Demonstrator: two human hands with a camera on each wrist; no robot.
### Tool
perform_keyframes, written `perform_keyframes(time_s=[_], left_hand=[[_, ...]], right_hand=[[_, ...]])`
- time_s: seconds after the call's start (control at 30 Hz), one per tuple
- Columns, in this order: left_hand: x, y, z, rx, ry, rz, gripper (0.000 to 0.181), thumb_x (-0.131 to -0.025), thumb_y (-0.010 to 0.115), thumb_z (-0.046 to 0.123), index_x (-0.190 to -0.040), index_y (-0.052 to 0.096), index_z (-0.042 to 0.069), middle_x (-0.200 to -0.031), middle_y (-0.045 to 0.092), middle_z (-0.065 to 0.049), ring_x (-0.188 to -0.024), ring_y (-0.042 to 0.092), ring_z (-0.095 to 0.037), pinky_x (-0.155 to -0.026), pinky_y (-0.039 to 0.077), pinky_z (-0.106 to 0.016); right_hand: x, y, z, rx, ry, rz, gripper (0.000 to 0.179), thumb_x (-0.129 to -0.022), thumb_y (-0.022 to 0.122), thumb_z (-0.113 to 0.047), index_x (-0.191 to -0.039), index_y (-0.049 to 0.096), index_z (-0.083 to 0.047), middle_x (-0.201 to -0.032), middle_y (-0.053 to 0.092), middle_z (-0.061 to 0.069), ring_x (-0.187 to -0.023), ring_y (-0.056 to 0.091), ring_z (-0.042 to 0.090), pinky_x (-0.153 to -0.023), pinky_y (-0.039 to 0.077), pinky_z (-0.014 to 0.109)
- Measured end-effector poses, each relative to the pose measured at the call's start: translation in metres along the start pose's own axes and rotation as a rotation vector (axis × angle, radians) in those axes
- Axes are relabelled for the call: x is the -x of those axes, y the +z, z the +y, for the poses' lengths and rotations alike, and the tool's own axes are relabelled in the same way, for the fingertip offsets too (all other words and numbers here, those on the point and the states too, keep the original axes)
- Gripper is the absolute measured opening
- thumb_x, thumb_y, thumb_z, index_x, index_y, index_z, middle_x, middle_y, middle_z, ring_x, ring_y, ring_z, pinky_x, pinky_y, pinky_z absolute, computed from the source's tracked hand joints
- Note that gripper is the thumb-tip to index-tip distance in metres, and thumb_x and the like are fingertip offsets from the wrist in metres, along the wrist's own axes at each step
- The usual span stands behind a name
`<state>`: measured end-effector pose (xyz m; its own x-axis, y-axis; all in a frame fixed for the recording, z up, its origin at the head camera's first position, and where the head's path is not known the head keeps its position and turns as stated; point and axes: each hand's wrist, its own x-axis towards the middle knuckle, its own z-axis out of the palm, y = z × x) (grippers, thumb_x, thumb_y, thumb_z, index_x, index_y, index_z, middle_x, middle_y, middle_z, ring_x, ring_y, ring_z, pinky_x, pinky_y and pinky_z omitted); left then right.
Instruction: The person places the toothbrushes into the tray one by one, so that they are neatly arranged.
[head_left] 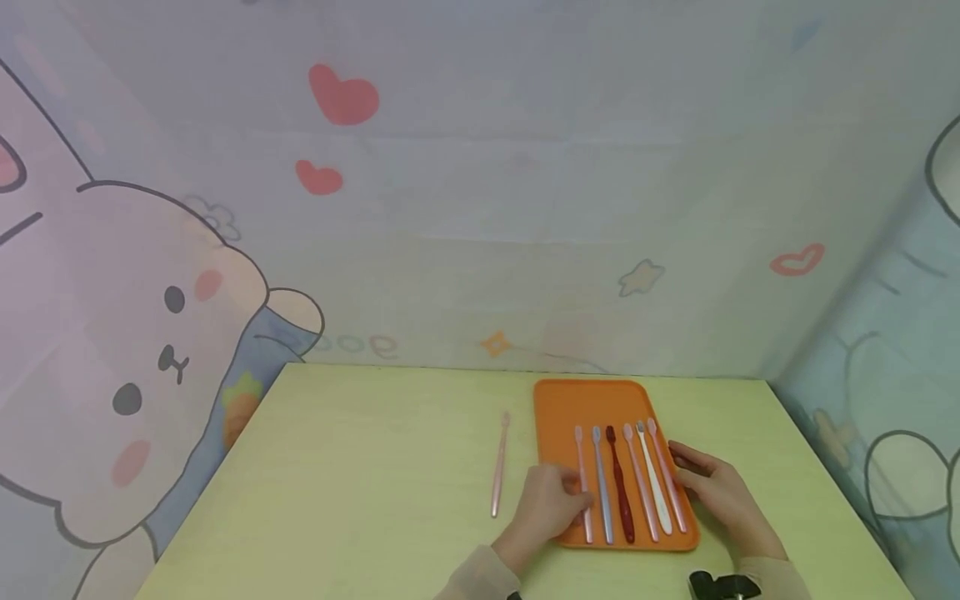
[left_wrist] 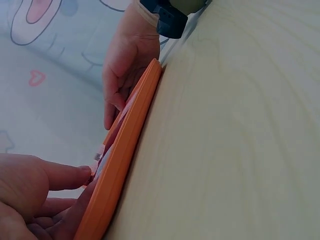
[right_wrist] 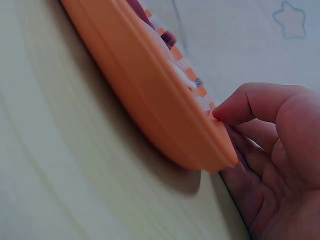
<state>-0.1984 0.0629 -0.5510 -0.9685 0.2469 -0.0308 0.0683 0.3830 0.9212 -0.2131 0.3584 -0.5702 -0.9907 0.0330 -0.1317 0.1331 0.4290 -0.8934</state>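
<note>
An orange tray [head_left: 585, 404] lies on the table, with several toothbrushes side by side in it. My left hand [head_left: 551, 502] reaches over the tray's left edge and pinches the leftmost pink toothbrush [head_left: 580, 454]; in the left wrist view its thumb [left_wrist: 75, 176] is over the tray. At the opposite edge my right hand [head_left: 723, 496] grips the tray's rim, the thumb side on top and other fingers outside. Between the hands lie a blue toothbrush [head_left: 602, 475], a dark red toothbrush [head_left: 621, 483], a pink one, a white toothbrush [head_left: 656, 492] and another pink one.
One more pink toothbrush [head_left: 499, 467] lies on the pale yellow table [head_left: 360, 475], left of the tray. A cartoon-printed cloth [head_left: 480, 183] hangs behind the table's back edge.
</note>
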Motion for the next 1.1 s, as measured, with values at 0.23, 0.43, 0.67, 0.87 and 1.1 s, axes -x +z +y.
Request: perform_keyframes(time_s=[0.23,0.43,0.67,0.87,1.1], left_hand=[[-0.002,-0.003,-0.002,0.039,0.015,0.024,0.032,-0.09,0.083,0.001,-0.118,0.074,-0.01,-0.068,0.067,0.004,-0.052,0.067,-0.011,-0.049,0.056,-0.023],[0.0,-0.01,-0.002,0.023,0.074,0.06,0.023,-0.089,0.084,0.002,-0.11,0.078,-0.007,-0.074,0.071,0.002,-0.053,0.065,-0.008,-0.05,0.056,-0.023],[0.001,-0.035,0.0,0.046,0.095,0.078,0.023,-0.092,0.082,0.003,-0.113,0.077,-0.006,-0.078,0.068,0.002,-0.056,0.065,-0.011,-0.051,0.055,-0.024],[-0.007,-0.074,-0.009,0.102,0.104,0.112,0.023,-0.095,0.079,0.004,-0.114,0.075,-0.008,-0.083,0.067,-0.003,-0.06,0.07,-0.018,-0.055,0.061,-0.028],[-0.01,-0.111,-0.027,0.021,0.039,0.158,0.023,-0.094,0.078,0.005,-0.112,0.075,-0.01,-0.084,0.069,-0.008,-0.064,0.07,-0.019,-0.057,0.06,-0.028]], right_hand=[[-0.001,0.0,0.0,-0.008,-0.003,-0.007,0.061,-0.107,0.065,-0.015,-0.159,0.043,0.006,-0.154,0.051,0.031,-0.113,0.06,0.0,-0.086,0.058,0.021],[-0.003,0.0,0.004,-0.014,-0.004,-0.014,0.061,-0.107,0.065,-0.015,-0.16,0.041,0.006,-0.156,0.05,0.031,-0.108,0.054,-0.01,-0.087,0.057,0.02],[-0.001,0.0,0.001,-0.012,0.017,-0.006,0.063,-0.106,0.067,-0.019,-0.16,0.043,0.003,-0.155,0.051,0.03,-0.111,0.057,-0.004,-0.086,0.058,0.021],[-0.001,0.0,-0.002,-0.017,0.027,-0.009,0.063,-0.106,0.067,-0.019,-0.161,0.043,0.003,-0.155,0.051,0.03,-0.11,0.057,-0.004,-0.086,0.059,0.021],[0.001,-0.001,-0.001,-0.01,0.023,-0.01,0.062,-0.106,0.066,-0.017,-0.161,0.042,0.003,-0.156,0.05,0.03,-0.106,0.056,-0.01,-0.086,0.058,0.021]])
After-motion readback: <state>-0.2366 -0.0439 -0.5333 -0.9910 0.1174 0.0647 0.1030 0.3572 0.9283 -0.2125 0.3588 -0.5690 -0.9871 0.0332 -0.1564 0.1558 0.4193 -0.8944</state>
